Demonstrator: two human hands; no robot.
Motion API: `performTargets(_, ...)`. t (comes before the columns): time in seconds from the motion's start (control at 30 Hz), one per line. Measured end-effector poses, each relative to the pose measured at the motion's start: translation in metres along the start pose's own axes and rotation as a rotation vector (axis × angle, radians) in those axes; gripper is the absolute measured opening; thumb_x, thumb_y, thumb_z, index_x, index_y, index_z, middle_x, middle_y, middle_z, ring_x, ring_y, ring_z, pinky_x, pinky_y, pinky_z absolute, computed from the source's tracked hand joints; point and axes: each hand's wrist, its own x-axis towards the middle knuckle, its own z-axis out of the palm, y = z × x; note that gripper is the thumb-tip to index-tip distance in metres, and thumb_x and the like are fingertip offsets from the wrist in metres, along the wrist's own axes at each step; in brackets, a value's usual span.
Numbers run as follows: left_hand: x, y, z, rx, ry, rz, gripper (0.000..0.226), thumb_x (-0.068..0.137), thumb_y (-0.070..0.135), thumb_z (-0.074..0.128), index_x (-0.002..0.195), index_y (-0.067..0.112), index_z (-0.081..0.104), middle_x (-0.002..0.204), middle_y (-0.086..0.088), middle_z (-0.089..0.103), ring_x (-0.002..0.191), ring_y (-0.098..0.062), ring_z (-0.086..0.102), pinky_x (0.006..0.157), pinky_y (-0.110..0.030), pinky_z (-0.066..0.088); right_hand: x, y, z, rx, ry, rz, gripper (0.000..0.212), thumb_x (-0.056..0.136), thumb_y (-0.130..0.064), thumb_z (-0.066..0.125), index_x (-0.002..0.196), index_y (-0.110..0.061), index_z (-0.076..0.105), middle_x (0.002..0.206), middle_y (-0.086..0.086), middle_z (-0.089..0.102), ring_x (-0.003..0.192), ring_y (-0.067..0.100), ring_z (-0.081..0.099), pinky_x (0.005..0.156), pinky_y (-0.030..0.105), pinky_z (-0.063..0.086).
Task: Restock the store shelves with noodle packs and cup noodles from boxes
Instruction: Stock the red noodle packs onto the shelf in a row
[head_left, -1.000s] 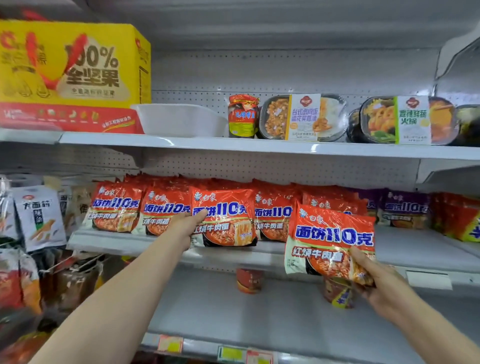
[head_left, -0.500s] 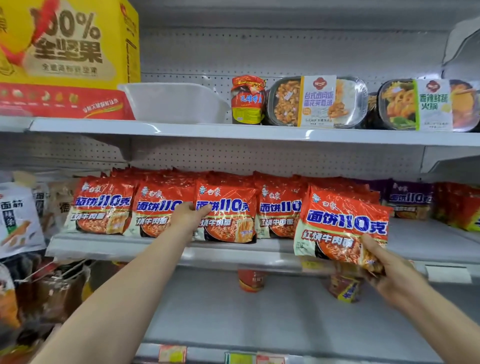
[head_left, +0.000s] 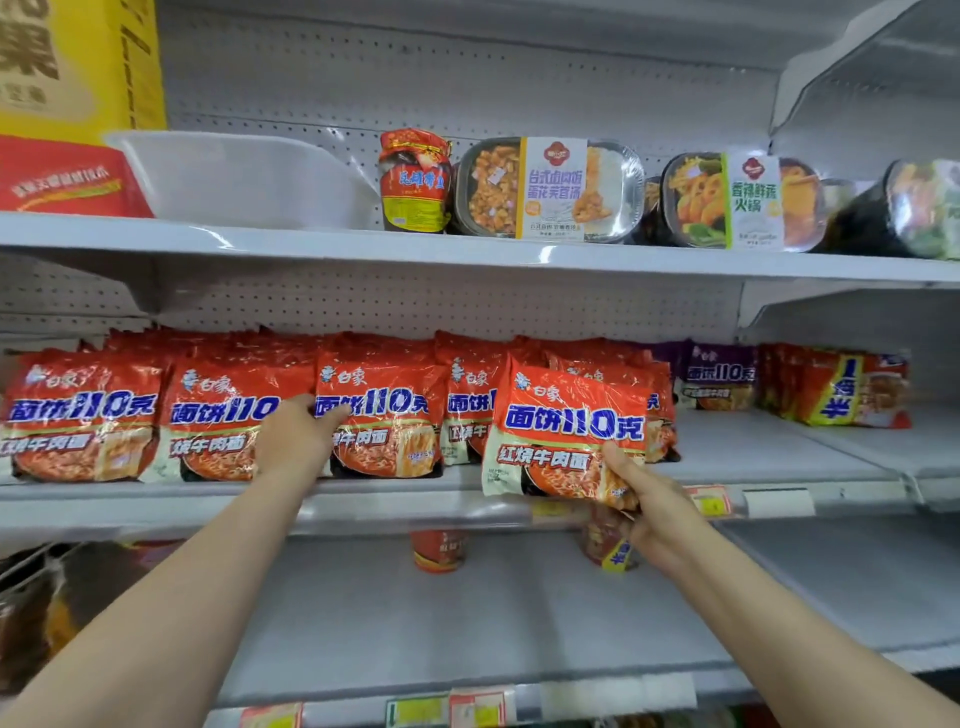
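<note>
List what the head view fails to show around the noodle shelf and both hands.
- Right hand: the held noodle pack covers most of its fingers.
- Packs behind the front row: count hidden by the front packs.
- Cup noodles on the lower shelf: tops cut off by the shelf edge above.
- Yellow box: cropped by the top and left frame edges.
- Price tags: print too blurred to read.

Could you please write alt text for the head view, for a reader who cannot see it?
The right hand grips a red plastic noodle pack by its lower corner at the white middle shelf, while the left hand rests on a matching shelved pack. Two red cup noodles stand below.
</note>
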Motion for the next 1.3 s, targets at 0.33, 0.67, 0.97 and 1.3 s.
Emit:
performTargets(0.33, -0.049, 0.02, 0.034, 0.115, 0.21, 0.04, 0.09, 0.074, 0.061, 0.077, 0.136, 0.004, 0.046, 0.138, -0.024, 0.047, 0.126, -0.041, 0.044, 0.094, -0.052, 0.046, -0.006, 0.004, 0.008, 0.018, 0.033, 0.012, 0.029, 0.085, -0.024, 0.077, 0.11, -0.011, 0.067, 0.097, 0.006, 0.078, 0.082, 0.018, 0.074, 0.054, 0.028, 0.057)
performTargets(0.67, -0.056, 0.025, 0.052, 0.23, 0.106, 0.051, 0.103, 0.069, 0.068, 0.078, 0.145, 0.011, 0.038, 0.155, -0.021, 0.034, 0.142, -0.041, 0.031, 0.107, -0.061, 0.039, -0.007, 0.003, 0.011, 0.021, -0.024, -0.009, 0.033, 0.083, -0.026, 0.078, 0.112, -0.013, 0.066, 0.098, 0.004, 0.079, 0.087, 0.02, 0.075, 0.062, 0.032, 0.057)
performTargets(0.97, -0.126, 0.079, 0.046, -0.531, -0.252, 0.097, 0.037, 0.097, 0.053, 0.053, 0.118, 0.024, 0.057, 0.108, 0.015, 0.062, 0.1, -0.001, 0.058, 0.079, -0.016, 0.042, -0.01, 0.016, 0.022, 0.018, -0.064, -0.02, 0.029, 0.079, -0.027, 0.08, 0.102, -0.013, 0.069, 0.095, 0.005, 0.079, 0.083, 0.019, 0.075, 0.064, 0.03, 0.055)
performTargets(1.3, -0.149, 0.07, 0.063, -0.799, -0.162, -0.079, 0.036, 0.093, 0.055, 0.06, 0.112, 0.024, 0.058, 0.113, 0.003, 0.07, 0.104, -0.014, 0.067, 0.092, -0.039, 0.056, -0.013, 0.03, 0.032, 0.017, 0.028, -0.104, 0.028, 0.096, -0.047, 0.061, 0.102, -0.021, 0.07, 0.094, 0.001, 0.079, 0.095, 0.024, 0.074, 0.08, 0.043, 0.059)
